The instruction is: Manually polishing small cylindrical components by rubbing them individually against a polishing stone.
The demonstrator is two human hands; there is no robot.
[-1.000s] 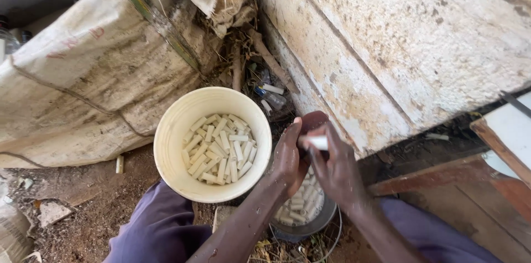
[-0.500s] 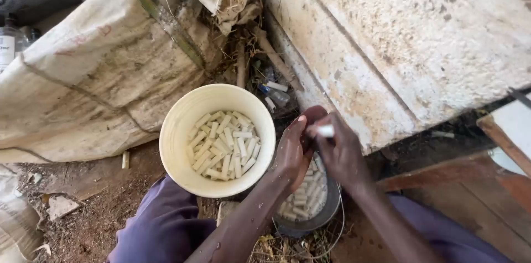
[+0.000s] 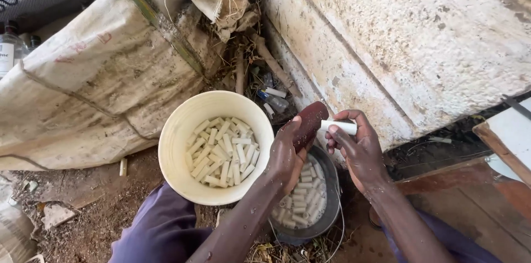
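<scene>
Lifted slightly, both hands (image 3: 323, 144) grip white stick (image 3: 338, 127) beside bucket rim (image 3: 166, 147)

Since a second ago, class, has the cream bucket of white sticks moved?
No. The cream bucket keeps its place beside the sack, below the wall.

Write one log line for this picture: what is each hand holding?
left hand: grips dark reddish-brown block | right hand: holds white stick against block | below: dark pot of sticks | beside: cream bucket of sticks
</scene>
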